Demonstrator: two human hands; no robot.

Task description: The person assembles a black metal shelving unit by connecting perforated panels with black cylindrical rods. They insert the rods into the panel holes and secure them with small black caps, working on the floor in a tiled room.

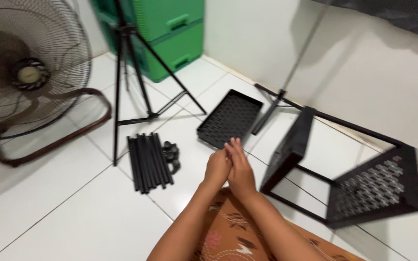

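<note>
Hands meet palm to palm at the middle of the view, above the person's lap: the left hand (217, 167) and the right hand (240, 164) press flat against each other with fingers stretched forward, grasping nothing. A patterned brown cloth (228, 232) covers the legs beneath the forearms, so the person appears to sit on the floor (73, 212) of white tiles with the parts spread within arm's reach.

Just ahead of the fingertips lies a loose black tray (230, 118), perforated, flat on the tiles with its rim up, near the wall (364, 82). To the right of the hands a partly built black rack (344, 169) lies tipped on its side, two perforated shelves joined by thin rods; on its side, its open ends face the person rather than the ceiling. One shelf stands close to the right wrist, the other is farther off toward the right edge of the view.

To the left of the hands a bundle of black tubes (149, 163) lies side by side in a neat row, and a small heap of black caps (171, 155) sits touching its right side, seemingly sorted by kind. Behind them stands a black tripod (136, 72), its legs splayed on the tiles. A large fan (25, 72) with a wire cage rests at the far left on a curved brown base, and green plastic drawers (170, 34) stand against the wall in the back corner.
</note>
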